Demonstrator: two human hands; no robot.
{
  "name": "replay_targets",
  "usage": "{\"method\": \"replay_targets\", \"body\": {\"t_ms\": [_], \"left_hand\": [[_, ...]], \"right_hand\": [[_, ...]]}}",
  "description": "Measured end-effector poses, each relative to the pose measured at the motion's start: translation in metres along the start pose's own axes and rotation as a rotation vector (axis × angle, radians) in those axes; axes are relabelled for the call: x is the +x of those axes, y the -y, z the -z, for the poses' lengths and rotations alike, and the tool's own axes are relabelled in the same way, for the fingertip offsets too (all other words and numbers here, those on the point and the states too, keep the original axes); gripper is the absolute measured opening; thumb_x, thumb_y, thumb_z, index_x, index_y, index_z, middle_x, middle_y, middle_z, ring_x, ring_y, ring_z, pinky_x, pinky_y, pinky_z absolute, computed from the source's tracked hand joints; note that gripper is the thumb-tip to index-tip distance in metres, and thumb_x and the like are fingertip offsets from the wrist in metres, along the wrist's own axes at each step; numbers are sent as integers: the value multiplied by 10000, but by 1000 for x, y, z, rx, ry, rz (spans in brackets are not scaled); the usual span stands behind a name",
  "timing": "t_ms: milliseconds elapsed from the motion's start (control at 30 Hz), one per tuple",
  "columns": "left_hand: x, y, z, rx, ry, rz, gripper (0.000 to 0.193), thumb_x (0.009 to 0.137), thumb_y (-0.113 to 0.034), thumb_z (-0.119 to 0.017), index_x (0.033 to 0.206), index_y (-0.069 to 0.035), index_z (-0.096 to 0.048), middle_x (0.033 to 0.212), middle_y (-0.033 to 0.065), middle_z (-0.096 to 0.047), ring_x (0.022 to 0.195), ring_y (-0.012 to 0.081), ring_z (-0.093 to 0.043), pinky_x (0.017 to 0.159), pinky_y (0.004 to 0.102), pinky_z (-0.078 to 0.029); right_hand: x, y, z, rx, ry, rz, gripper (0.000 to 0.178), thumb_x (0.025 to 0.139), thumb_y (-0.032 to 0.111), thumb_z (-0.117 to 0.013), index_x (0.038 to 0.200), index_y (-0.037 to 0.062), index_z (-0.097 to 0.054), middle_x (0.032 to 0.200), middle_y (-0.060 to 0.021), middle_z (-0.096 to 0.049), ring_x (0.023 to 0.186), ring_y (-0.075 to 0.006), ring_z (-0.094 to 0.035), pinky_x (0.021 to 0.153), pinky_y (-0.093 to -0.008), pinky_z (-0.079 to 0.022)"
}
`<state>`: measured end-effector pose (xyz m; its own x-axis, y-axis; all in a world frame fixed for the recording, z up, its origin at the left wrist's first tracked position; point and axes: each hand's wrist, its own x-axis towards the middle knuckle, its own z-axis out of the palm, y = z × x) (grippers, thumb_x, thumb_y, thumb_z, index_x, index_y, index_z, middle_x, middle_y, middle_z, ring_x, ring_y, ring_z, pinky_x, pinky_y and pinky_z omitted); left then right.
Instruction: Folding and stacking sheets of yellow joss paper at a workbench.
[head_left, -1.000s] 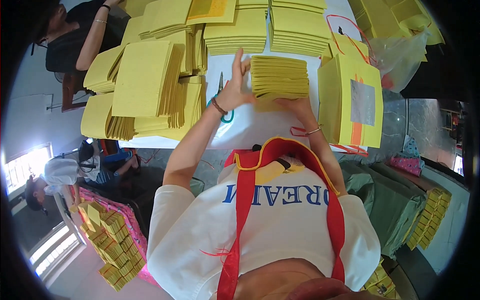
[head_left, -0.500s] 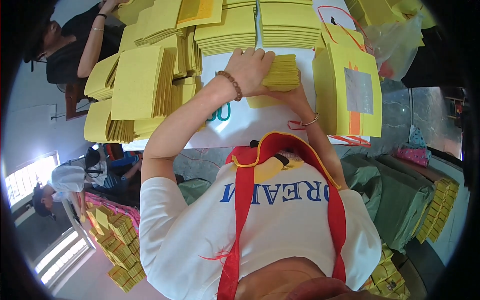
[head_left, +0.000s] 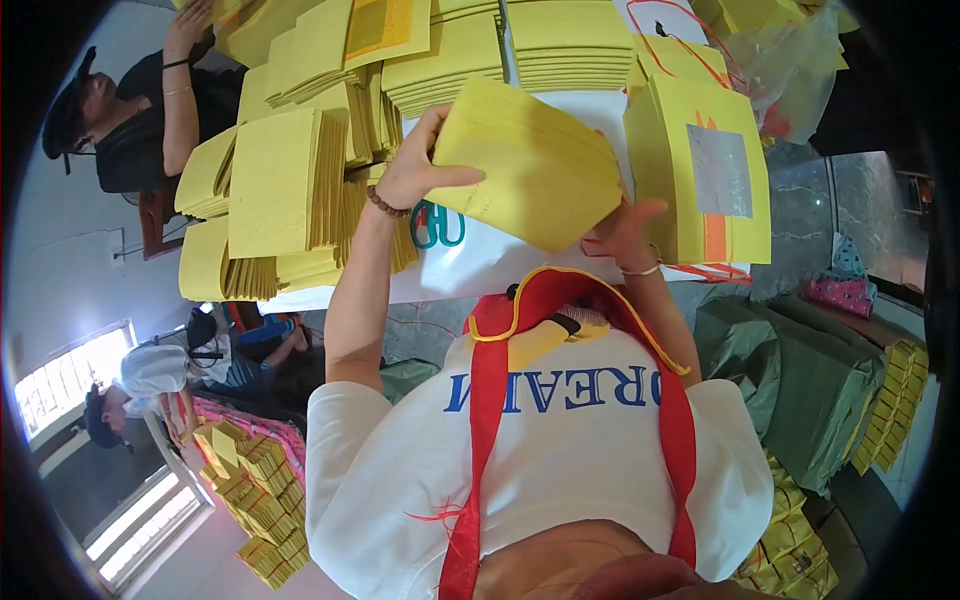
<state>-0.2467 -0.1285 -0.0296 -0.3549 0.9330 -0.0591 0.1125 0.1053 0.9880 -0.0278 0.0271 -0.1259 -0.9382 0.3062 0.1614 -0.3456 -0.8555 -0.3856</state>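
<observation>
Stack (head_left: 530,165) of thin yellow sheets is held in the air above the white bench (head_left: 500,255), tilted, its near corner dropping toward the person's chest.

Left hand (head_left: 415,170): grip closed on the stack's upper left corner, thumb lying across the top face, fingers behind and out of sight. Right hand (head_left: 630,230): under the lower right edge, palm up, fingers spread against the underside; it supports more than it clamps, and how tightly it closes cannot be told from this view.

Handling, judged from appearance: many loose sheets, squared only by the pressure of the two hands. The block looks moderately weighty for paper and stiff as a whole, though its fanned right edge (head_left: 600,175) shows layers stepping apart, so the sheets probably slide on one another easily. A single-corner hold would likely let the stack splay or shed sheets. Opposite corners or opposite edges, thumb on top and fingers beneath, seems the sound hold. Single sheets would be limp and crease readily.

Surroundings: more yellow piles (head_left: 290,190) stand on edge at the left of the bench, flat piles (head_left: 560,45) lie beyond, and a packet with a silver square (head_left: 715,175) lies to the right.
</observation>
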Motion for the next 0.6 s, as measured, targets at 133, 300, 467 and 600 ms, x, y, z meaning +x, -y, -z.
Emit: {"method": "replay_targets", "body": {"t_ms": [133,300,467,600], "left_hand": [[5,32,1,-269,-104,62,741,628,-120,-773,1259,-13,-399,1163,94,-524,1086,183,-498,935,300,-385],[14,54,-4,-329,-67,13,772,630,-120,-779,1285,-29,-381,1204,101,-497,1124,187,-475,966,303,-366],[21,123,-15,188,111,128,863,594,-128,-807,1310,-39,-332,1283,123,-452,1201,253,-422,1024,343,-327],[25,117,-12,107,179,246,889,570,-102,-800,1317,-55,-320,1275,168,-451,1212,308,-409,1016,371,-333]], "right_hand": [[5,4,-23,-801,-137,88,1215,640,317,-799,1448,159,95,1469,-112,-176,1333,-216,-244,1081,-370,-218],[20,9,-35,-941,-309,81,1203,621,34,-782,1447,130,88,1397,-147,-270,1272,-222,-335,1026,-352,-324],[13,-7,23,-1238,-392,75,1077,632,28,-779,1427,36,-52,1339,-135,-328,1231,-235,-373,992,-337,-377],[8,-7,27,-1354,-389,123,1065,621,29,-791,1419,41,-85,1323,-132,-345,1225,-229,-378,988,-335,-387]]}}
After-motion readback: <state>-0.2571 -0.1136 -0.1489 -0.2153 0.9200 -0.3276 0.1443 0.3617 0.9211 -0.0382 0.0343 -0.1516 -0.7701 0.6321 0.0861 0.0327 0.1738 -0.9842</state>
